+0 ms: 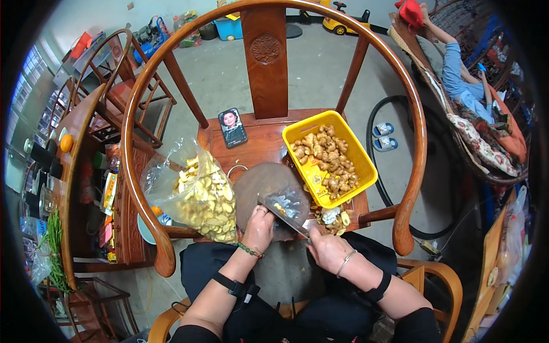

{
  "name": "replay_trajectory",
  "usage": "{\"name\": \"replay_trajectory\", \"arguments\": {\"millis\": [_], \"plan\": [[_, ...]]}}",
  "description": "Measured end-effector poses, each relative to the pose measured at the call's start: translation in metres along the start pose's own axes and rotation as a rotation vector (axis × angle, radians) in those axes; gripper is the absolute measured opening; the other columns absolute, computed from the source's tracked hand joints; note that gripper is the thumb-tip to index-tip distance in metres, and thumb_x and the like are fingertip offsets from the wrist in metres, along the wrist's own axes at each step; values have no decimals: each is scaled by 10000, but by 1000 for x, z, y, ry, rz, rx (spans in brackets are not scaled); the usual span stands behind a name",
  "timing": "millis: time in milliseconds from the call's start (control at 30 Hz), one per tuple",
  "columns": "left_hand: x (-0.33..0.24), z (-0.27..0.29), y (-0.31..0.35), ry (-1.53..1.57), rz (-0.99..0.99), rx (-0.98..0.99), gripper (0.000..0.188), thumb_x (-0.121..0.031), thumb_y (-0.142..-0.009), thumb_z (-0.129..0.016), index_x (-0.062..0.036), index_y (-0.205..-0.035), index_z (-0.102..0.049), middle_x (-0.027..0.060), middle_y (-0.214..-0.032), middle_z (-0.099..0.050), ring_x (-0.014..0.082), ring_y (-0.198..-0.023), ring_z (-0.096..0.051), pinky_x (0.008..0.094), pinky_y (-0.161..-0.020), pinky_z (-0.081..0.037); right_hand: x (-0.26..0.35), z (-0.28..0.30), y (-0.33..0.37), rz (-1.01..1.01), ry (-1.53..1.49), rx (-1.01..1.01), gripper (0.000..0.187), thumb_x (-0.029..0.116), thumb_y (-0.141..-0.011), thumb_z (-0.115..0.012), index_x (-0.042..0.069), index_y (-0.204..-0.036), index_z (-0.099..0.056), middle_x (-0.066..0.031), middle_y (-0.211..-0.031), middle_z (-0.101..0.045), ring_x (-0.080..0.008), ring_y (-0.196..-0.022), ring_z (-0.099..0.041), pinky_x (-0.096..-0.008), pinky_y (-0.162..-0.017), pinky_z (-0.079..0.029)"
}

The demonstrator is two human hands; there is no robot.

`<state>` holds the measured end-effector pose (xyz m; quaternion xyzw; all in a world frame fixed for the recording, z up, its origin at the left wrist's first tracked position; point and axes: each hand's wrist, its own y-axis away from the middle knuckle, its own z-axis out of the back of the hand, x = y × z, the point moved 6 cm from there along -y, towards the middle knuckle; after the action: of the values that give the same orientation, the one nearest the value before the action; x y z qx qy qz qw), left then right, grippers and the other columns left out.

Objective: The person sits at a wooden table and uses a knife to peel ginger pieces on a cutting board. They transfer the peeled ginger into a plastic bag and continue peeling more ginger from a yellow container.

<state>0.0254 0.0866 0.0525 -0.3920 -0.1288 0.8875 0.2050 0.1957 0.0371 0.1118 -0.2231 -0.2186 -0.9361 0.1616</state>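
Observation:
My right hand (330, 250) is closed round the handle of a knife (289, 219), whose broad blade slants across the near part of a round chopping board (251, 180). My left hand (258, 227) is closed at the blade's far end; what its fingers hold, if anything, is hidden. Pale yellow bits and wet smears lie on the board beyond the blade. Left of it stands an open clear plastic bag (214, 203) full of ginger slices. To the right, a yellow plastic basket (362, 159) holds several whole ginger roots (329, 150).
All this rests on a wooden armchair seat (263, 134) ringed by its curved rail (420, 126). A phone (233, 127) lies at the back left. Scraps (338, 222) sit under the basket's near edge. A wooden table (86, 123) stands left; a person (463, 86) reclines far right.

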Motion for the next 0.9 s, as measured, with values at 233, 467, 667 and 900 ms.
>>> {"name": "replay_trajectory", "arguments": {"millis": [233,467,667,900], "plan": [[0,-1,0,-1,-16,25,181,78,-740,-612,11,-906,-643,165,-894,-585,354,-879,-562,401,-806,-478,-3,1,10,-32,31,65,259,198,-934,-539,-32,-992,-437,-244,-675,-624,-438,-659,-632,-516,-605,-515],[5,-2,1,29,-35,19,150,67,-740,-637,11,-879,-644,157,-886,-608,332,-871,-590,397,-789,-491,-22,-23,-22,-15,-17,22,273,203,-926,-560,-34,-975,-433,-256,-714,-628,-449,-692,-627,-504,-636,-513],[2,1,-1,9,-40,-15,114,50,-753,-651,10,-860,-650,150,-886,-632,325,-891,-611,391,-799,-501,-38,-24,-31,-9,-121,-115,271,206,-927,-570,-19,-1001,-439,-257,-765,-632,-450,-741,-625,-509,-661,-505],[6,1,2,11,-29,-13,151,69,-731,-635,6,-866,-654,158,-856,-613,340,-862,-597,399,-801,-493,-2,2,6,-17,-3,19,257,209,-927,-559,-10,-945,-427,-256,-664,-610,-435,-645,-626,-519,-574,-506]]}}
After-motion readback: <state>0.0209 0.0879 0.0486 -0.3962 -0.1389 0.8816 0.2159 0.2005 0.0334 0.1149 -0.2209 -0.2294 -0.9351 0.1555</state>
